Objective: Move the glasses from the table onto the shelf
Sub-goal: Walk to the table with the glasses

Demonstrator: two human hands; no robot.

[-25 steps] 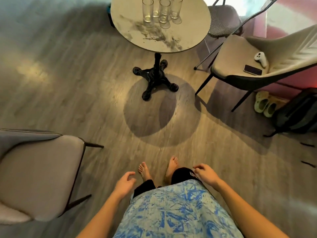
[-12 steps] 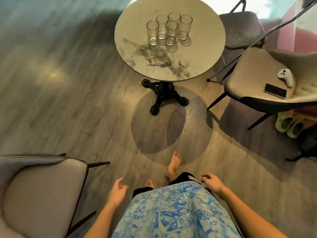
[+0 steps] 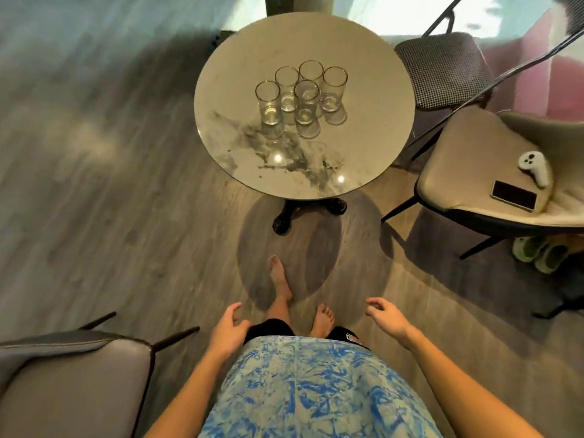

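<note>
Head view: both grips, left hand (image 3: pixel 228 330) and right hand (image 3: pixel 386 318), spread loose and empty, well short of the desk (image 3: pixel 373 128), where five glasses (image 3: pixel 301 94) stand bunched mid-top — risk: reaching one clips its neighbour, toppling it.

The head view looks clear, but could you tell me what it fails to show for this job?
- Shelf: nowhere in the head view.
- Back glass: lower part hidden behind the front glass.
- Table pedestal: mostly hidden under the top.
- Slippers: partly hidden under the chair.
</note>
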